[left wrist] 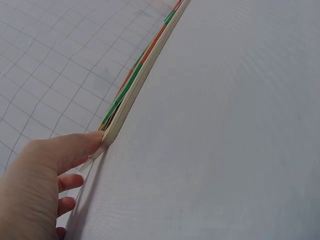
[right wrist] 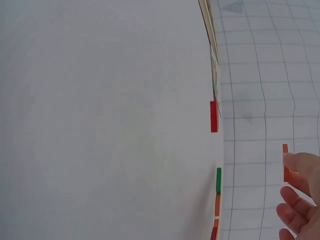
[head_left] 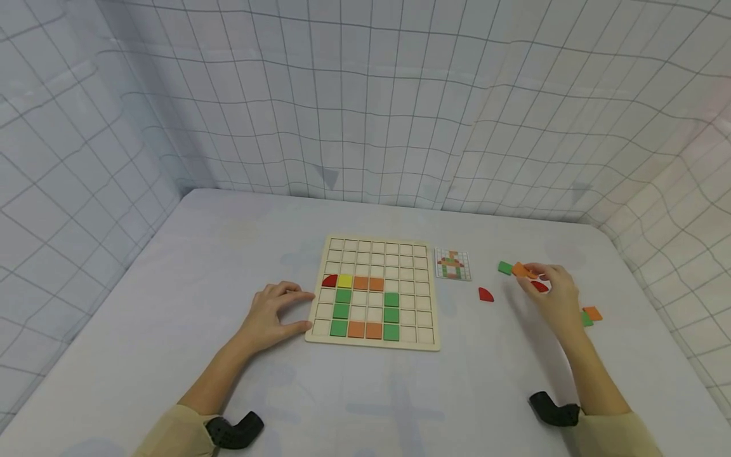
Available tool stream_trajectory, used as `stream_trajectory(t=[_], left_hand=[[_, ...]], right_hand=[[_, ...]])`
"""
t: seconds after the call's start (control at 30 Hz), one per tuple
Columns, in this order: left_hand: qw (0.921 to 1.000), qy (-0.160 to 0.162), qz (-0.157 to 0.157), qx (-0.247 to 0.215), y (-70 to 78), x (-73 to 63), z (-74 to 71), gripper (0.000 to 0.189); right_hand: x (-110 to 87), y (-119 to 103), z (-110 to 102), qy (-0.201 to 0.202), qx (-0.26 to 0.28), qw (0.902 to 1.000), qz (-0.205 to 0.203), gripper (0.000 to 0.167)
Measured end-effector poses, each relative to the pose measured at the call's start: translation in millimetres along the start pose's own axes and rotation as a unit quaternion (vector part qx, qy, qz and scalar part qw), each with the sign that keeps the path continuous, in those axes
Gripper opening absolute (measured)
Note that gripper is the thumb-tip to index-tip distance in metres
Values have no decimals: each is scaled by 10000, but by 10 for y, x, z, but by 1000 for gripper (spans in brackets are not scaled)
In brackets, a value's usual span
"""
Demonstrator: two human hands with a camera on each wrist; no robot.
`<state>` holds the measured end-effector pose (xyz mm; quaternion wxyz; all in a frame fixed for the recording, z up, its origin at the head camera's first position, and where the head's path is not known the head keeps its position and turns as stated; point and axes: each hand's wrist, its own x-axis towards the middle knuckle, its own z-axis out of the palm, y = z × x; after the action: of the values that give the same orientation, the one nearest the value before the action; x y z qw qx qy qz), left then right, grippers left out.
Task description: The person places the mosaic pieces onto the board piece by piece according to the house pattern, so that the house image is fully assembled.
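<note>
A cream grid board (head_left: 408, 301) lies on the table with red, yellow, orange and green tiles in some of its squares. My left hand (head_left: 264, 319) touches the board's left side, index fingertip on the edge and thumb at the near corner; the left wrist view shows the thumb (left wrist: 82, 145) against that corner. Over the loose tiles on the right, my right hand (head_left: 554, 295) pinches an orange tile (right wrist: 285, 162) between thumb and fingers, raised off the table. Beneath and beside it lie a green tile (head_left: 505, 268), another orange tile (head_left: 518, 269) and a red rounded tile (head_left: 539, 287).
A small pattern card (head_left: 453, 264) lies just right of the board. Between card and right hand is a red quarter-round tile (head_left: 485, 294). Farther right, past the wrist, are a green tile (head_left: 586, 319) and an orange tile (head_left: 594, 313). Grid-lined white walls (head_left: 371, 114) surround the table.
</note>
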<state>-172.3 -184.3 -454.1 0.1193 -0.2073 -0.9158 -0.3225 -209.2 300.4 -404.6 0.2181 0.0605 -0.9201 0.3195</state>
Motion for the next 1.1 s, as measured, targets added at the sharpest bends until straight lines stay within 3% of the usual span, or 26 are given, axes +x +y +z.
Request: stream_trajectory(t=[0.37,0.83,1.1], left_hand=[[10000,-25,-27,-15,12,2,-3,45],[10000,20,30,32,33,-1,-21,45],[10000,42,72,32,22,0,-16,45]], right_hand=[[156,-386,378,-695,430,9963,-257,29],[227,-785,840,-1352,815,9798,-1225,26],[210,-899,1073,-1597,516,9687,-1829,23]])
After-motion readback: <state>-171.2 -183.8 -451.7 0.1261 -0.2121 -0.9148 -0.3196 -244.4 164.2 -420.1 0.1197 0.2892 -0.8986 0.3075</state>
